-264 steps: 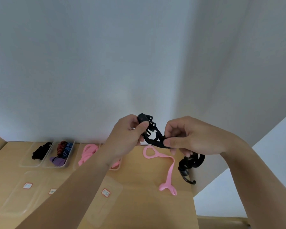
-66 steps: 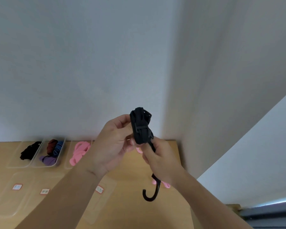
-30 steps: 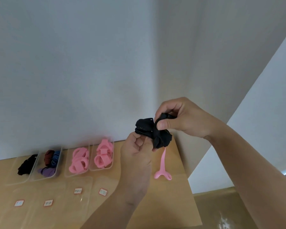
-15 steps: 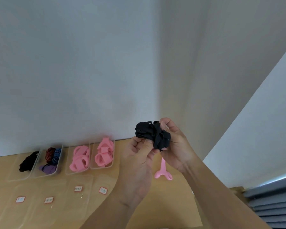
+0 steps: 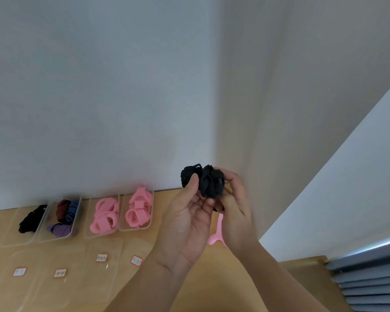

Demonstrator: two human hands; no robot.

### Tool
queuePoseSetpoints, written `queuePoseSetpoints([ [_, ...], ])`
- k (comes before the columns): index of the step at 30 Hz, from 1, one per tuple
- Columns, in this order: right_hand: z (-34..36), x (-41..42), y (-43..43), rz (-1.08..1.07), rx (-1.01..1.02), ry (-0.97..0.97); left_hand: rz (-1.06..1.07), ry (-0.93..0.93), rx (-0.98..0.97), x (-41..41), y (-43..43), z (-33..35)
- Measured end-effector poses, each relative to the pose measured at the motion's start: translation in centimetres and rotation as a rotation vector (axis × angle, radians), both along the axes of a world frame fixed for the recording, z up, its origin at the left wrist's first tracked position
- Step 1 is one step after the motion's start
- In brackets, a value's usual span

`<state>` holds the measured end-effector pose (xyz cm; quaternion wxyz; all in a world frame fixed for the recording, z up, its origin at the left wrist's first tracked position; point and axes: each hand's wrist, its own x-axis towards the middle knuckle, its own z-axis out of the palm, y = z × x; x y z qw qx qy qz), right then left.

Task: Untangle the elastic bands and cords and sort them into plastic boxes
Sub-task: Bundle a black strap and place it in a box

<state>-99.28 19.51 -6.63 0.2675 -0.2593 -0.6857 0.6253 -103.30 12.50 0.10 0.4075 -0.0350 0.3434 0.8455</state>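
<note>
**Wooden table, black wad in both hands: secure it before boxing**

Pale walls meet in a corner behind a light wooden table (image 5: 212, 278), where 4 clear plastic boxes (image 5: 86, 235) stand in a row against the wall. A black elastic cord wound into a compact wad (image 5: 208, 183) is held up above the table's right part. The left hand (image 5: 189, 224) pinches its left side, thumb on top. The right hand (image 5: 236, 212) curls round its right side and grips it.

The step looks like finishing this bundle before it goes away. To do it well, tuck any loose end under a wrap so the elastic cannot spring open. Pass the wad to 1 hand only once it holds its shape. Then carry it to the leftmost box (image 5: 14, 242), where a black cord bundle (image 5: 31, 220) already lies.

A flat pink silicone strap (image 5: 216, 233) lies loose on the table, partly hidden behind the hands. It probably belongs with the pink bands (image 5: 104, 219) afterwards.
</note>
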Motion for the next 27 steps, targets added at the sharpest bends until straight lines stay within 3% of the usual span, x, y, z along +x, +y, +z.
queuePoseSetpoints([
  [1, 0.1, 0.1, -0.3, 0.028, 0.001, -0.037, -0.006, 0.02, -0.01, 0.0, 0.0, 0.0],
  [5, 2.3, 1.3, 0.6, 0.003, -0.231, 0.255, -0.046, 0.021, -0.016, 0.5, 0.0, -0.4],
  [9, 3.3, 1.0, 1.1, -0.035, -0.25, 0.252, -0.063, 0.006, 0.005, 0.6, 0.1, -0.8],
  [12, 3.7, 1.5, 2.5, -0.054, -0.139, 0.198, -0.203, 0.083, -0.014, -0.5, -0.4, -0.6],
  [17, 4.7, 2.1, 4.3, 0.043, -0.078, 0.23, -0.322, 0.484, -0.379, -3.2, -1.5, 0.0],
  [21, 5.0, 1.8, 4.5, 0.166, -0.098, 0.18, -0.333, 1.118, -0.593, -4.1, -1.2, 0.5],
  [27, 5.0, 2.1, 5.5, 0.254, -0.031, 0.107, -0.514, 1.248, -0.602, -5.7, -1.7, 1.7],
])
